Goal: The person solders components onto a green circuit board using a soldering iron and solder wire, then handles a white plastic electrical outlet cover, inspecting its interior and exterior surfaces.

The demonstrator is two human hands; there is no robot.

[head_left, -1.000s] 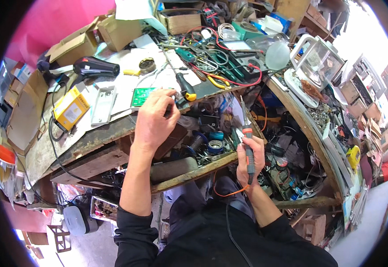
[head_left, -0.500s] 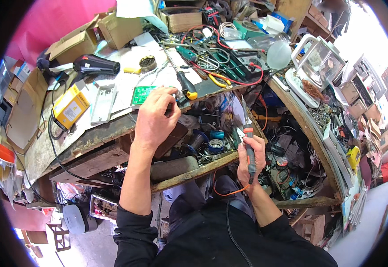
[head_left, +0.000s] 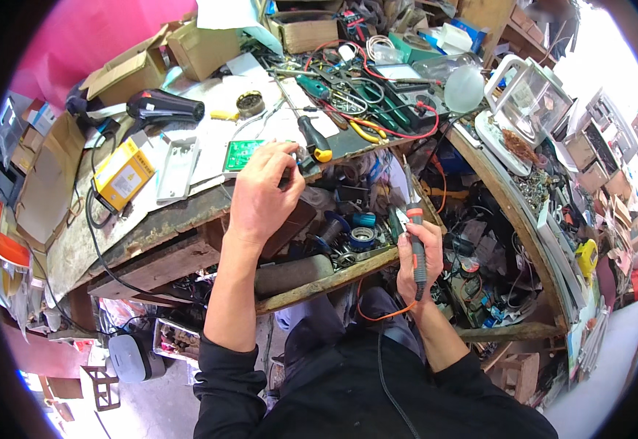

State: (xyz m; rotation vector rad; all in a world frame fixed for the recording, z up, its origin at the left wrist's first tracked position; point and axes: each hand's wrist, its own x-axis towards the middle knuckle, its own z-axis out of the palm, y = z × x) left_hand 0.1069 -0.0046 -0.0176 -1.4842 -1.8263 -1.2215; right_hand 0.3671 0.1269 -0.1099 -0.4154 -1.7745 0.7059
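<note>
My left hand (head_left: pixel 264 183) has curled fingers at the right part of a green circuit board (head_left: pixel 243 154) in a light tray; what they grip is hidden. A screwdriver (head_left: pixel 308 133) with a black and yellow handle lies just beyond these fingertips. My right hand (head_left: pixel 420 265) grips a soldering iron (head_left: pixel 415 215) with a grey and orange handle, tip upward, over the open compartment under the bench edge. A green-handled tool (head_left: pixel 395 223) is beside the right thumb; whether I hold it, I cannot tell. An empty light plastic casing (head_left: pixel 175 173) lies left of the board.
The cluttered bench (head_left: pixel 70 256) holds a black heat gun or dryer (head_left: pixel 161 107), a yellow box (head_left: pixel 120 172), a metal tin (head_left: pixel 250 104), cables and pliers. Cardboard boxes (head_left: pixel 200 45) stand behind. Below is a drawer (head_left: pixel 326 278) with spools and tape. A glass-lidded appliance (head_left: pixel 523 95) sits at right.
The whole view has shifted slightly to the right. Both hands stay in nearly the same place on the same things.
</note>
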